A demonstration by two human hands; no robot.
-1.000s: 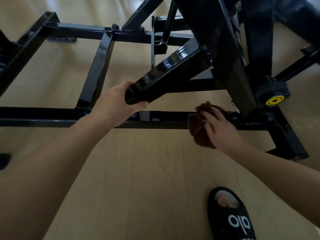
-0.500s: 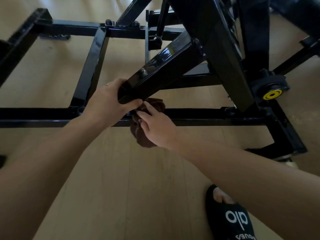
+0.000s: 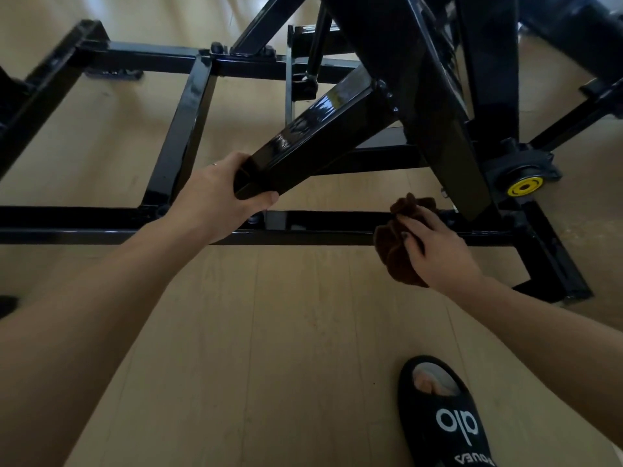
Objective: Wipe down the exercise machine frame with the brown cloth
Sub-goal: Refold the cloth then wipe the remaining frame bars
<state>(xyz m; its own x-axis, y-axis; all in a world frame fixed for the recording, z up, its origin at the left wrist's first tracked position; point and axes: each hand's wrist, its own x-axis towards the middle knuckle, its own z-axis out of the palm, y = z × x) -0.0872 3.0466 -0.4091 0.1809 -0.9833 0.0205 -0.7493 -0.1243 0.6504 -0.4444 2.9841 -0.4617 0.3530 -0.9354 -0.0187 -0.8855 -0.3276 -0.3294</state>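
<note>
1. Exercise machine frame (image 3: 323, 227) is filling the upper part of my head view: glossy black square tubes lying on the pale wood floor (image 3: 269, 332), with a long horizontal base rail nearest me and a slanted beam (image 3: 313, 139) rising to the right above it.
2. I am bracing with my left hand (image 3: 215, 200), its fingers and thumb wrapping round the free lower end of that slanted beam.
3. I am working with my right hand (image 3: 435, 244), fingers curling over the brown cloth (image 3: 396, 251) and pressing it against the base rail near its right end, just beside the foot of the thick upright.
4. The cloth is bunching up, part on top of the rail and part hanging down its front face.
5. I judge I am mid-wipe on this rail.
6. The next stroke calls for steady pressure along the tube, and for working round the bolts and joint beside the yellow cap (image 3: 524, 187).
7. My black slipper (image 3: 445, 416) is standing well apart from the frame.
</note>
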